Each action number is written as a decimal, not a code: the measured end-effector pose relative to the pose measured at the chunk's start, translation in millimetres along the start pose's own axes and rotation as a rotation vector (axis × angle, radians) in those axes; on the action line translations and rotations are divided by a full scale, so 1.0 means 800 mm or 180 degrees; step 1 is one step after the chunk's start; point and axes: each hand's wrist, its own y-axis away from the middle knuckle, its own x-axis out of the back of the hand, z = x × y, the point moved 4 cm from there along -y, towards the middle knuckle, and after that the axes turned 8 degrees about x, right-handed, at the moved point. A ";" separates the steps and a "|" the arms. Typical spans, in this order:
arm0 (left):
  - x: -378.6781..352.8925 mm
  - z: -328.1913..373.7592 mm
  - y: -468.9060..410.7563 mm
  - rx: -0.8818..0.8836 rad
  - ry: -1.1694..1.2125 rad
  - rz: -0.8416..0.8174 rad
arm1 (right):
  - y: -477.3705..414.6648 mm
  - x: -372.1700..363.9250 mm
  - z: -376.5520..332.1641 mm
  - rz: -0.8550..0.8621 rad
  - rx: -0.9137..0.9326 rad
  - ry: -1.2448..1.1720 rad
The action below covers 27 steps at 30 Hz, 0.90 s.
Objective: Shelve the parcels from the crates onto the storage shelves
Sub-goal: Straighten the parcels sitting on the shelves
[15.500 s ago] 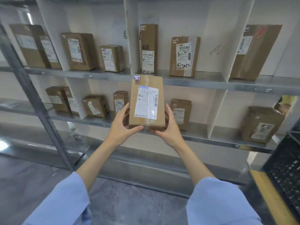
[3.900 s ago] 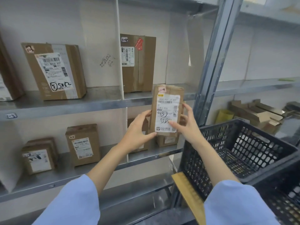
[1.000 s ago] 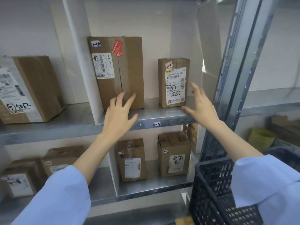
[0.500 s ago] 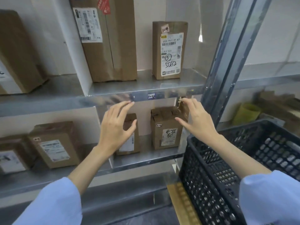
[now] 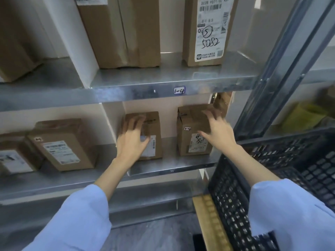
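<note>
Left hand (image 5: 133, 142): fingers straight and spread, holds nothing, motion-blurred, in front of small brown cardboard parcel (image 5: 154, 129) on lower metal shelf (image 5: 181, 163); contact unclear. Right hand (image 5: 218, 134): same, splayed and empty, over brown cardboard parcel tagged "2-4" (image 5: 186, 144). Above hands: upper metal shelf (image 5: 126, 93), sticker "1-4" (image 5: 179, 90). Above right hand: tall upright brown parcel (image 5: 208, 33), white label, barcode, circled "5", handwritten "5082". Above left hand: wider taped brown box (image 5: 123, 33). Right of right hand: black perforated plastic crate (image 5: 290, 169).

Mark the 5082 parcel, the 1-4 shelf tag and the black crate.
5082 parcel (image 5: 208, 33), head view, on its white label.
1-4 shelf tag (image 5: 179, 90), head view, tag centre.
black crate (image 5: 230, 200), head view, left wall.
</note>
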 end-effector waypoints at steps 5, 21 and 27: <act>-0.022 -0.006 -0.005 -0.0087 -0.0539 0.0182 | -0.015 -0.018 0.002 -0.0135 0.0251 0.0537; -0.029 -0.008 0.000 -0.0100 -0.0686 0.0342 | -0.024 -0.033 0.006 -0.0140 0.0524 0.0687; -0.020 -0.004 -0.005 -0.0124 -0.0737 -0.0001 | -0.019 -0.023 -0.004 -0.0211 0.0463 0.0619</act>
